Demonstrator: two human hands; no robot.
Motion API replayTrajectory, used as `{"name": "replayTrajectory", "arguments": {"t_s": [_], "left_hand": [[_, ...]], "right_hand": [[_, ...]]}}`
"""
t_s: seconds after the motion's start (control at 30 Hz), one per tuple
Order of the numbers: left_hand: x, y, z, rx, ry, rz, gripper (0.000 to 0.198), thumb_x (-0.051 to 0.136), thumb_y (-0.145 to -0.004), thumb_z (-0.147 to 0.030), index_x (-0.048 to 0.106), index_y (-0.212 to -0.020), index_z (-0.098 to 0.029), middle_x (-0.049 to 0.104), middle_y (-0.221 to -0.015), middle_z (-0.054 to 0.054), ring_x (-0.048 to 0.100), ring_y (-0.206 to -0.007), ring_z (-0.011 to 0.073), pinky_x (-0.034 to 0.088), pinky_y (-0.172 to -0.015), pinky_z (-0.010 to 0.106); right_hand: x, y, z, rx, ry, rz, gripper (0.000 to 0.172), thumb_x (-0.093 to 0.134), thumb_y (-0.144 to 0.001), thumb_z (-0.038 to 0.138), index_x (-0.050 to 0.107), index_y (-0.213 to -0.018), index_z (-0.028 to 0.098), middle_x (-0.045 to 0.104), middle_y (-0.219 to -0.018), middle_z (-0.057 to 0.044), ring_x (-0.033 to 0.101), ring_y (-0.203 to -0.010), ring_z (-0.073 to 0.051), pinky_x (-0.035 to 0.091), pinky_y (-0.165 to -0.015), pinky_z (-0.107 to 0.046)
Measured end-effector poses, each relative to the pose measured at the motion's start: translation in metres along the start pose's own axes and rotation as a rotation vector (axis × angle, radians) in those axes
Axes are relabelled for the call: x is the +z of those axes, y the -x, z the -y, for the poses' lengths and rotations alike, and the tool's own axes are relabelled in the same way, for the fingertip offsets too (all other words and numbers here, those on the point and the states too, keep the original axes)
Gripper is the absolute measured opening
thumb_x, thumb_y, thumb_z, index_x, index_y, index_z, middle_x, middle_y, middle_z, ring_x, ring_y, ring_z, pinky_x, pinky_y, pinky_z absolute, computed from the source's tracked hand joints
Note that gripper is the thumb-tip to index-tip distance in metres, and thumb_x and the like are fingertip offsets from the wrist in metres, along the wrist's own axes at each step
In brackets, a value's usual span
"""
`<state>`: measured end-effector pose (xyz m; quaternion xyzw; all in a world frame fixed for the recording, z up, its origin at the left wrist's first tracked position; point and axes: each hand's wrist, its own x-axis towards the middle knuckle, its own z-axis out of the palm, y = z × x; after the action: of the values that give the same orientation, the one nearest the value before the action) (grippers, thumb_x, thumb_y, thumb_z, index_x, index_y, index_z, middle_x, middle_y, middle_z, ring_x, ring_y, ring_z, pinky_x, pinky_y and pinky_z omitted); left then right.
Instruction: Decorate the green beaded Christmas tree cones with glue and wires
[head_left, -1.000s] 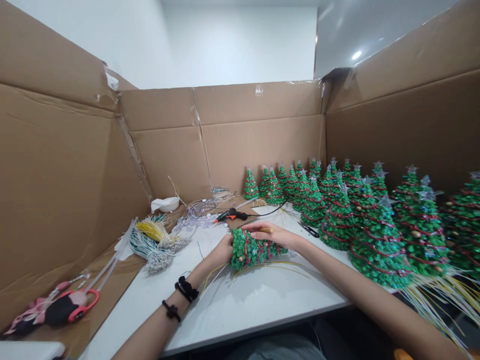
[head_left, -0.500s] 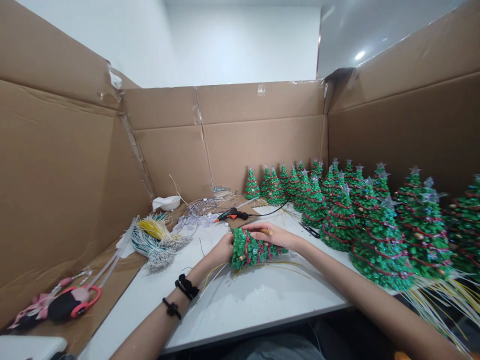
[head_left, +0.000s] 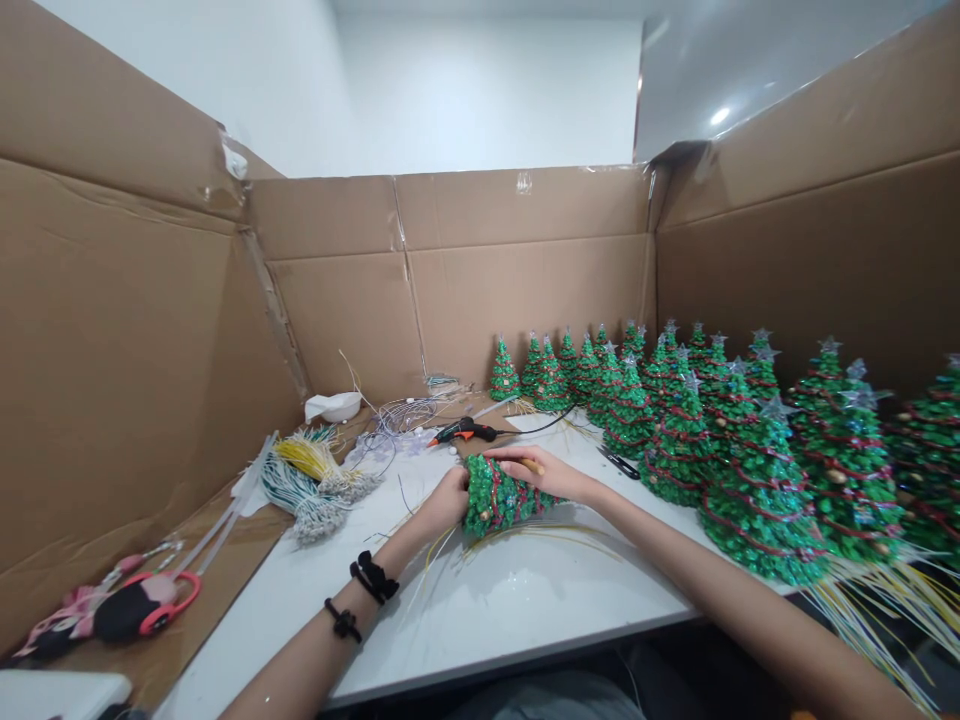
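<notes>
Item: green tinsel Christmas tree (head_left: 500,497), on its side | Left hand (head_left: 450,502): fingers grasping tree | Right hand (head_left: 538,473): fingers clasping tree | Nearby: hot glue gun (head_left: 461,431), standing tinsel trees (head_left: 761,500)

**Green glittery cone-shaped Christmas tree (head_left: 499,499) with red garland, held on its side in two bare hands.**
Left hand (head_left: 450,501) cups one end; right hand (head_left: 536,472) lies across the top, a thin tan stick (head_left: 534,465) at its fingers. Thin yellow wires (head_left: 540,533) trail across the white table (head_left: 487,620). Nearby: rows of upright matching trees (head_left: 761,500) topped with silver stars, a black-and-orange hot glue gun (head_left: 463,431), bundled yellow and white wires (head_left: 311,482). Brown cardboard walls (head_left: 525,290) stand behind.
</notes>
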<state>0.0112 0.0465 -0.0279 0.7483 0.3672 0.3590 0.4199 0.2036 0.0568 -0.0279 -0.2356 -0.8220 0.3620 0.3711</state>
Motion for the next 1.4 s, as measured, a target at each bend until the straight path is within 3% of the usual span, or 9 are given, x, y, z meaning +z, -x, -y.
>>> {"name": "replayTrajectory", "arguments": {"t_s": [0.17,0.43,0.87,1.0,1.17,1.4], "left_hand": [[-0.001,0.001,0.009,-0.021,0.039,0.017,0.010,0.058,-0.062,-0.017,0.067,-0.065,-0.013,0.068,-0.065,0.001,0.054,-0.061,0.0141,0.042,-0.061,0.025],[0.002,0.002,0.005,-0.148,0.155,-0.042,0.012,0.063,-0.058,-0.020,0.068,-0.067,-0.014,0.068,-0.062,0.001,0.055,-0.059,0.0147,0.043,-0.062,0.026],[0.008,0.002,-0.004,-0.127,0.187,-0.065,0.019,0.070,-0.057,-0.030,0.067,-0.061,-0.012,0.066,-0.057,0.003,0.054,-0.056,0.0149,0.043,-0.060,0.027],[0.010,0.003,-0.004,-0.148,0.213,-0.057,0.019,0.070,-0.057,-0.031,0.066,-0.058,-0.012,0.065,-0.055,0.003,0.052,-0.053,0.0132,0.042,-0.058,0.026],[0.011,0.003,0.000,-0.117,0.221,-0.078,0.019,0.070,-0.057,-0.031,0.065,-0.055,-0.013,0.065,-0.054,0.001,0.051,-0.052,0.0124,0.042,-0.057,0.025],[0.012,0.003,-0.004,-0.128,0.261,-0.056,0.019,0.070,-0.056,-0.031,0.065,-0.054,-0.012,0.064,-0.051,0.002,0.051,-0.050,0.0121,0.040,-0.053,0.024]], "right_hand": [[0.000,0.001,0.002,0.005,-0.038,0.002,0.045,0.048,-0.088,0.047,0.056,-0.123,0.020,0.058,-0.122,-0.007,0.053,-0.111,-0.025,0.038,-0.097,-0.041],[0.000,0.002,0.001,0.010,-0.111,0.021,0.047,0.051,-0.086,0.049,0.056,-0.122,0.019,0.057,-0.123,-0.008,0.052,-0.113,-0.026,0.037,-0.098,-0.043],[0.001,0.001,-0.006,0.037,-0.126,0.001,0.045,0.049,-0.087,0.049,0.058,-0.120,0.020,0.058,-0.122,-0.007,0.053,-0.110,-0.025,0.038,-0.097,-0.043],[0.000,0.002,-0.005,0.057,-0.250,0.049,0.047,0.058,-0.082,0.047,0.056,-0.122,0.021,0.057,-0.124,-0.007,0.052,-0.112,-0.025,0.037,-0.099,-0.042],[0.003,0.001,-0.002,0.145,-0.371,-0.024,0.043,0.056,-0.082,0.049,0.062,-0.112,0.019,0.061,-0.116,-0.007,0.054,-0.109,-0.025,0.037,-0.098,-0.042],[0.003,0.000,0.002,0.162,-0.314,-0.025,0.042,0.063,-0.077,0.048,0.062,-0.111,0.023,0.062,-0.115,-0.004,0.053,-0.108,-0.024,0.038,-0.096,-0.040]]}}
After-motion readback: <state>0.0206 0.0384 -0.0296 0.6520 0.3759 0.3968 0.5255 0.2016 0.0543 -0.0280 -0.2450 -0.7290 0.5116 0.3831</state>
